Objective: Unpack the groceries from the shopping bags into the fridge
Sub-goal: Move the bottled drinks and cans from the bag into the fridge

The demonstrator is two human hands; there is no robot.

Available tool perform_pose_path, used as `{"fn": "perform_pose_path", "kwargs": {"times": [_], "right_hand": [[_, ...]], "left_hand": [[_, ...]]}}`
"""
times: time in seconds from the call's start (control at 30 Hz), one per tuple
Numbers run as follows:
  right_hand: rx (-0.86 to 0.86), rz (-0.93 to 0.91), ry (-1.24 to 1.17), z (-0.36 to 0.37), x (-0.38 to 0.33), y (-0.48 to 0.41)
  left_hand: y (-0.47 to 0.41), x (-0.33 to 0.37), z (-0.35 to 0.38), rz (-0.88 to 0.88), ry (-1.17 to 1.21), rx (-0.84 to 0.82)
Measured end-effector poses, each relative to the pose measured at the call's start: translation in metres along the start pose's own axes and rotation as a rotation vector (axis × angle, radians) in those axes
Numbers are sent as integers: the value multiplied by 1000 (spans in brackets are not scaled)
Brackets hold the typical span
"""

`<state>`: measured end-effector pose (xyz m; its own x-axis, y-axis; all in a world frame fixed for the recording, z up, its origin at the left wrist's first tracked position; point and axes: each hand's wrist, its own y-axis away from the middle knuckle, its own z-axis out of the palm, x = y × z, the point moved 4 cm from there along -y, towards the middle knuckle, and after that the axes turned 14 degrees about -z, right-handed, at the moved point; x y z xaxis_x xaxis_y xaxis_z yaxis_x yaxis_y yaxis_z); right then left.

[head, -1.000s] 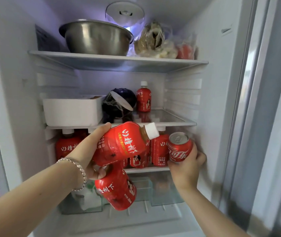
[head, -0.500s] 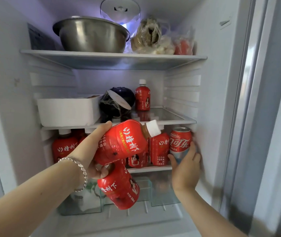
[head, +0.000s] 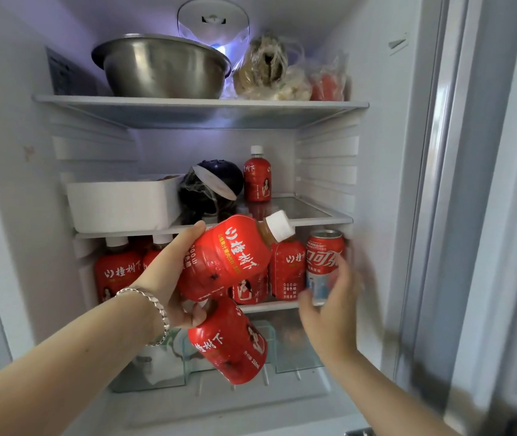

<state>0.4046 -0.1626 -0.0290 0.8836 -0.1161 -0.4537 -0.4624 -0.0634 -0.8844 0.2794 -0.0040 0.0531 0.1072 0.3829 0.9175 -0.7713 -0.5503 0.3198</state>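
My left grip (head: 169, 278) clamps two red bottles before the lower shelf (head: 276, 306): upper bottle (head: 225, 256) tilted, lower bottle (head: 229, 344) dangling. They are full, smooth plastic, so I judge them heavy and slippery, best taken singly round the waist. My right grip (head: 332, 313), fingers spread and empty, is beside the standing can (head: 325, 262).

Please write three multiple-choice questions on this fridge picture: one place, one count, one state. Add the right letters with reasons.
1. The cola can stands: A) on the top shelf B) on the third shelf, at its right end C) in the drawer.
2. The left hand holds: A) one bottle B) two bottles C) three bottles.
3. The right hand is: A) open B) gripping the can C) gripping a bottle.
Answers: 1 B, it stands upright beside the shelved bottles. 2 B, an upper bottle tilted, a lower bottle hanging. 3 A, its fingers are spread, curled round nothing.
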Motion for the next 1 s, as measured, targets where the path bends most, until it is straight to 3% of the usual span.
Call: {"fn": "perform_pose_path", "kwargs": {"times": [0.03, 0.1, 0.13, 0.2, 0.27, 0.37, 0.5, 0.63, 0.73, 0.9, 1.0], "right_hand": [[-87, -99, -160, 4, -14, 4], [-460, -135, -368, 21, -42, 12], [-638, -103, -363, 29, -52, 14], [-768, -92, -176, 38, -60, 13], [-709, -115, -32, 38, -63, 5], [-547, -78, -63, 33, -60, -4], [-130, 125, -237, 20, -55, -21], [164, 58, -290, 7, -62, -68], [119, 41, -234, 15, -56, -108], [14, 181, -25, 46, -22, -145], [-185, 280, 223, 64, -4, -162]], "left_hand": [[-2, 0, -2, -5, 6, 4], [-3, 0, -5, -49, 27, 6], [-2, 0, -6, -92, 45, -20], [3, -3, -4, -197, 85, -128], [8, -1, 0, -216, 123, -207], [12, 11, 6, -126, 286, -251], [20, 31, 5, 41, 493, -187], [11, 27, 0, 50, 566, -215], [5, 22, 5, -54, 660, -219], [-1, 19, 9, -131, 719, -218], [2, 23, 11, -139, 734, -189]]}}
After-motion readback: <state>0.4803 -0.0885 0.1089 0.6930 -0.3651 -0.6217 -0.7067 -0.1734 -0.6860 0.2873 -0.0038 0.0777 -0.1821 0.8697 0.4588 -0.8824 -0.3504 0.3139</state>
